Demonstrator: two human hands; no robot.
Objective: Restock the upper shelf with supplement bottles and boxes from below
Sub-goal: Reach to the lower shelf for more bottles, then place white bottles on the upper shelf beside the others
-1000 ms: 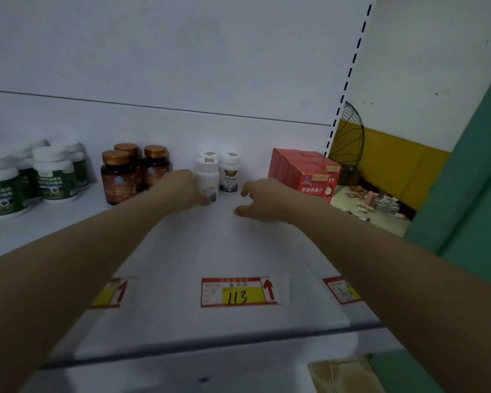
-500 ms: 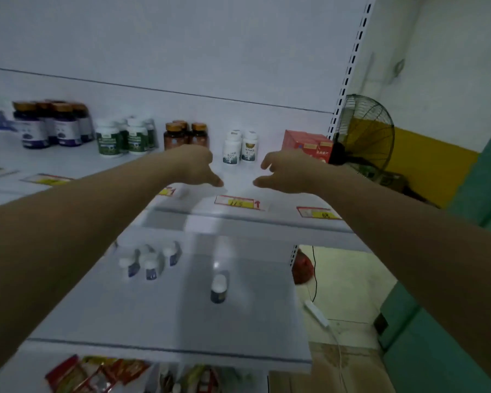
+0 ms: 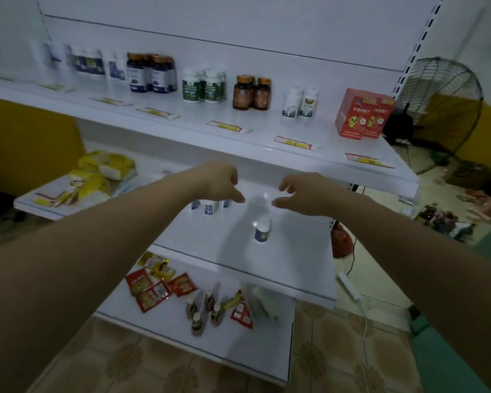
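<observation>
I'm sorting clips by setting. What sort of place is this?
Probably a small shop or pharmacy: white metal retail shelving with red-and-yellow price tags along its edge, grouped amber supplement bottles, and red product boxes facing outward.

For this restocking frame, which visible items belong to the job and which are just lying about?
Job:
- upper shelf
- lone white bottle on the middle shelf
- small white bottles under the left hand
- right hand, empty

Lying about:
- black fan
- red sachets on the bottom shelf
- yellow packs
</observation>
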